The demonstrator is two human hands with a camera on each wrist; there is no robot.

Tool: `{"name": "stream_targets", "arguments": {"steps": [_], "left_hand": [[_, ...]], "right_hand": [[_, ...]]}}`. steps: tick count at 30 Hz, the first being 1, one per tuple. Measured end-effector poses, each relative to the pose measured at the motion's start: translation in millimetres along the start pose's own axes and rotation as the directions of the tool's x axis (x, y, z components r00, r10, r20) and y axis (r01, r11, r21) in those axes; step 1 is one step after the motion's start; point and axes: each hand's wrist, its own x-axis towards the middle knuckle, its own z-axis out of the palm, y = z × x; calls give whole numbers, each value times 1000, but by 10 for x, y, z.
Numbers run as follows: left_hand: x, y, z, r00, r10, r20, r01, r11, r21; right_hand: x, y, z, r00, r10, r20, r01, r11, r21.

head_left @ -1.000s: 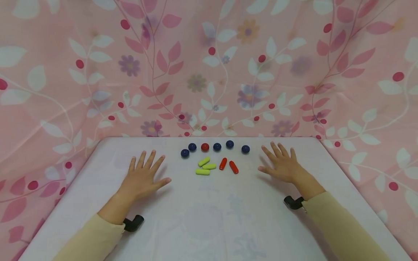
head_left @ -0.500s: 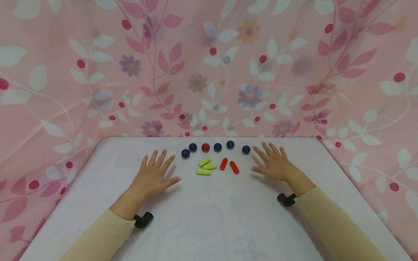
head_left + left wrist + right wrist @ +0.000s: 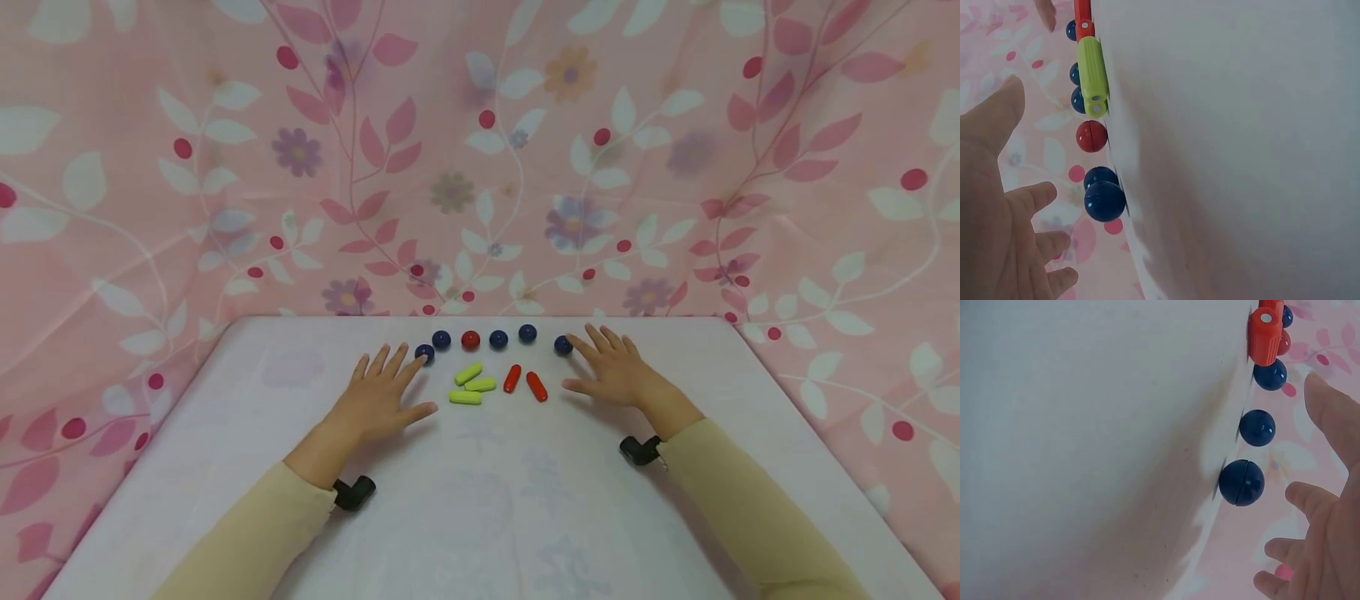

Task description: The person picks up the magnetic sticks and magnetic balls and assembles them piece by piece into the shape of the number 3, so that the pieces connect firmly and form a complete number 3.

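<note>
Several dark blue balls (image 3: pixel 498 339) and one red ball (image 3: pixel 470 340) lie in a loose row near the table's far edge. In front of them are three yellow-green rods (image 3: pixel 481 384) and two red rods (image 3: pixel 536 387); the wrist views show a small silvery dot on rod ends. My left hand (image 3: pixel 372 406), fingers spread, hovers by the leftmost blue ball (image 3: pixel 1104 201), its index fingertip overlapping that ball in the head view. Spread likewise, my right hand (image 3: pixel 617 371) is beside the rightmost blue ball (image 3: pixel 1242 482). Both hands hold nothing.
A white patterned cloth covers the table (image 3: pixel 465 500), whose far edge meets a pink floral curtain (image 3: pixel 450 150). Black angled pieces (image 3: pixel 355 492) stick out from both sleeve cuffs.
Both hands have moved inward over the table, the left one rightward and the right one leftward, closer to the outer blue balls. The balls and rods stay where they were.
</note>
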Motion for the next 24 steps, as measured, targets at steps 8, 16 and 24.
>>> {"name": "stream_targets", "arguments": {"steps": [8,16,24], "left_hand": [[116,48,53,999,35,23,-34,999,-41],[214,75,114,997,80,6,-79,993,-83],[285,144,119,996,89,19,-83,975,-207]], "right_hand": [[117,-21,21,999,12,29,-13,999,34],[240,-39,44,999,19,31,-21,997,72],[344,-14,73,999,31,8,-32,991,129]]}}
